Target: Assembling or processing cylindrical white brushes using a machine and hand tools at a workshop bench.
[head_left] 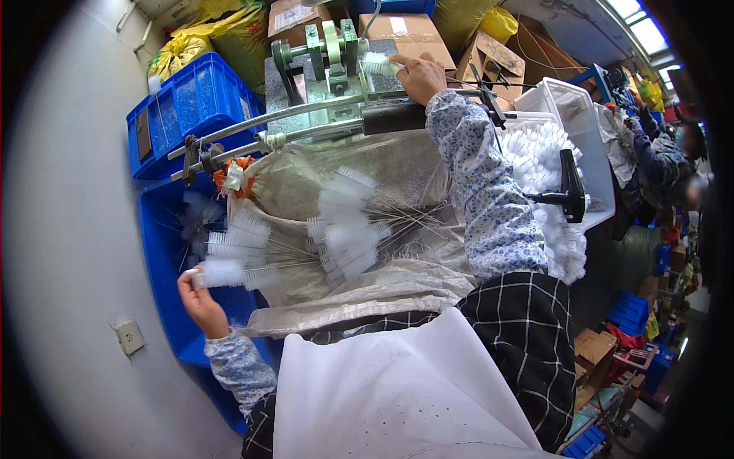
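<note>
My right hand [422,76] reaches up beside a metal bench machine [334,57] with a green-rimmed wheel. Its fingers are closed round the end of a white-bristled bottle brush [376,64], which lies sideways against the machine's right side. Low on the left, my left hand [205,306] pinches the bristle end of another white brush [223,272]; something small and white shows at its fingertips. Fanned brushes [348,229] with thin wire stems lie over the pale sackcloth [290,187] across my lap, stems pointing right.
Blue bins [172,252] stand at the left, a few brushes inside one. At the right, a clear bin [600,164] is heaped with white brushes [539,164], with a black handle [572,187] jutting before it. Metal rails [313,115] cross ahead. Cardboard boxes [405,34] stand behind; another person [665,157] sits far right.
</note>
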Demonstrator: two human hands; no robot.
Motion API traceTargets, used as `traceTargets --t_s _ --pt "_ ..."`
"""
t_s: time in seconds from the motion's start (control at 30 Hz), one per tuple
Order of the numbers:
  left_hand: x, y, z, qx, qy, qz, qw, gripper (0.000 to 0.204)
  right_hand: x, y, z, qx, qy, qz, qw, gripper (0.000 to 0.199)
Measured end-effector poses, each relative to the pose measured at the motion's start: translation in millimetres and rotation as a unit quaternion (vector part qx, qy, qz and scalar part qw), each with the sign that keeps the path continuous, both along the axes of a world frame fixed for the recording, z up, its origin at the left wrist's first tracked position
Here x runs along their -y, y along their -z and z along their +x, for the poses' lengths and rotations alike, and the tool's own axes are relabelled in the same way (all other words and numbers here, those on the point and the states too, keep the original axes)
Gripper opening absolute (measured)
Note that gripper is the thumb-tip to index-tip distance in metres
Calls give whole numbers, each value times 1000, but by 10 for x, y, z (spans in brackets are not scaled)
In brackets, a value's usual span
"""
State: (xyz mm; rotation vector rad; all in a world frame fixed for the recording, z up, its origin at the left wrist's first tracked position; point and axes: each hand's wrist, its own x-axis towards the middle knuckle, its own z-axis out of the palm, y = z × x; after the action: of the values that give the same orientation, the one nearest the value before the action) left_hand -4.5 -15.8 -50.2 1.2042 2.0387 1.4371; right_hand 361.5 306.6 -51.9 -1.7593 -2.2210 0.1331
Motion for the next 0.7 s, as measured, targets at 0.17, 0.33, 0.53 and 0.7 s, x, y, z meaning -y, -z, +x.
traceTargets --t_s 0.17,0.33,0.53,0.7 --pt "108 -373 -375 106 -74 196 972 21 -132 68 -46 5 -4 -28 1000 32" --pt "-9 -547 -377 101 -100 272 952 28 -248 213 74 27 -38 -20 999 35" --pt "-70 -380 -210 104 -71 264 956 29 -5 29 181 78 109 -21 991 43" --pt "-262 -340 -48 109 -64 252 959 29 10 126 140 -49 60 -11 997 36"
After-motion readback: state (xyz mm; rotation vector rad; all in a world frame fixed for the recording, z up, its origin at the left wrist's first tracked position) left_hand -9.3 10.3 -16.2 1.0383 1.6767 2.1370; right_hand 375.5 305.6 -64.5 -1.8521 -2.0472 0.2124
